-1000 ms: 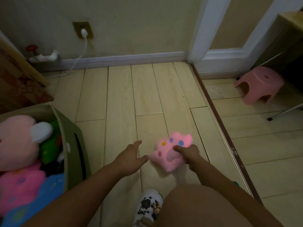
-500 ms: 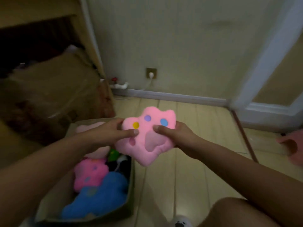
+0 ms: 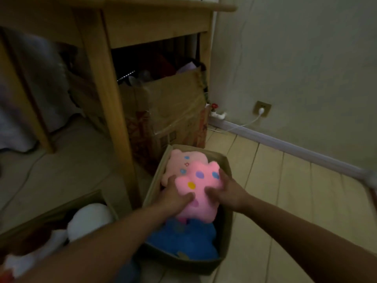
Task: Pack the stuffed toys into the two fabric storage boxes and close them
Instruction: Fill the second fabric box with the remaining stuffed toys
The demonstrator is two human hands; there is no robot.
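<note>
Pink paw-shaped plush [image 3: 199, 187], centre of frame, soft and puffy, with purple, blue and yellow toe spots and a darker pink pad low down. It sits on top of the toys in the olive fabric box [image 3: 225, 227] at lower centre. Left hand [image 3: 173, 198] grips its left edge, fingers curled onto the plush. Right hand [image 3: 228, 192] grips the right edge, fingers spread and bent into the fabric. Under it: a pale pink plush [image 3: 183, 160] with blue marks at the box's far end, and a blue plush [image 3: 187, 240] at the near end. Second box [image 3: 51, 211] at lower left, holding a white plush [image 3: 89, 218]. Wooden table leg [image 3: 106, 99] left of the box, cardboard carton [image 3: 173, 111] behind it. Wall socket [image 3: 262, 108] with white cord, centre right.
</note>
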